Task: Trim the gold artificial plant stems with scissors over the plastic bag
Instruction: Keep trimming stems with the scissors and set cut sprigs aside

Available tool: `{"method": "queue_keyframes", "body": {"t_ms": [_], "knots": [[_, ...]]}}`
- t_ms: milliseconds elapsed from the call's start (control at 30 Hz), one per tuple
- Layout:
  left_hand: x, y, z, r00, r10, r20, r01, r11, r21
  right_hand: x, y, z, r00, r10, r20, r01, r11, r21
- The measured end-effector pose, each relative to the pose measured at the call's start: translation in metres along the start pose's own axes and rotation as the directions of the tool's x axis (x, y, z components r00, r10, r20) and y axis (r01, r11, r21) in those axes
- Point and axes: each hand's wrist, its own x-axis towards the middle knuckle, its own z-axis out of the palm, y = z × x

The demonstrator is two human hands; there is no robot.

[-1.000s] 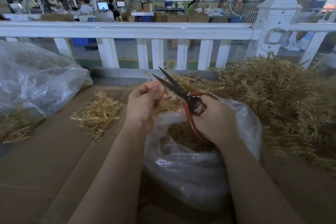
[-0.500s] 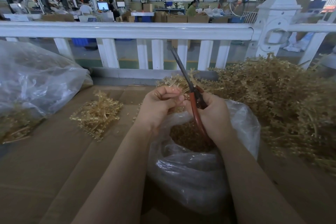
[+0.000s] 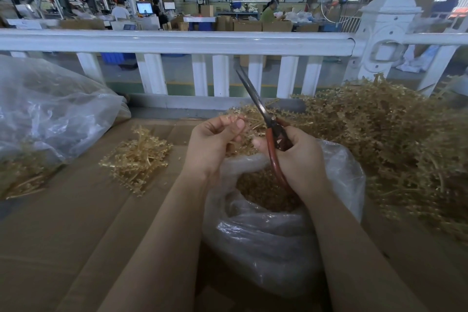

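1. I see my left hand (image 3: 215, 144) at the centre of the frame, its fingers (image 3: 234, 124) curled and pinching a gold stem (image 3: 249, 125) just above the open bag (image 3: 278, 235).
2. My right hand (image 3: 301, 159) sits just right of the left, the two almost touching. Its fingers are clamped round the red handles of the scissors (image 3: 266, 119).
3. The scissor blades are together and point up and a little left, their tip reaching in front of the white railing (image 3: 177, 43) in the upper half of the frame.
4. The stem lies just left of the blades, near the pivot; I cannot tell whether blade and stem touch.
5. The bag is clear plastic and stands in the lower centre, right below both hands. Its mouth is open and gold trimmings (image 3: 263, 190) fill the inside.
6. A large heap (image 3: 395, 139) of gold stems fills the right of the frame, pressed against the bag's right side.
7. A small pile (image 3: 135, 159) of gold stems lies on the cardboard-covered surface (image 3: 63, 235), left of my left wrist and apart from the bag.
8. A second clear bag (image 3: 50, 114) bulges at the left edge, with some gold stems showing under it at the bottom.
9. Beyond the railing, at the top of the frame, is a workshop with boxes, monitors and people at benches.
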Motion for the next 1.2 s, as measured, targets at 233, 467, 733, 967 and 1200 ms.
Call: {"method": "queue_keyframes", "body": {"t_ms": [233,467,733,967,1200], "knots": [[0.0007,0.0013,-0.0010,0.994,0.107,-0.021,-0.106,0.994,0.018,-0.0033,0.0029,-0.0020,0.994,-0.086,0.065,0.103,0.942,-0.319],[-0.0003,0.0006,-0.0006,0.997,0.076,0.029,-0.077,0.996,0.037,-0.0042,-0.0006,-0.0031,0.989,-0.132,0.061,0.145,0.911,-0.385],[0.0004,-0.0003,-0.0021,0.998,0.049,0.033,-0.049,0.999,0.012,-0.0065,0.0005,-0.0022,0.973,-0.231,-0.013,0.195,0.848,-0.493],[-0.0009,0.0006,-0.0025,0.996,0.069,0.050,-0.070,0.997,0.012,-0.0081,0.0027,-0.0010,0.966,-0.256,-0.036,0.207,0.850,-0.485],[-0.0016,0.0027,-0.0023,0.989,0.142,0.033,-0.144,0.987,0.066,-0.0065,-0.0011,-0.0023,0.983,-0.182,-0.005,0.158,0.867,-0.472]]}}
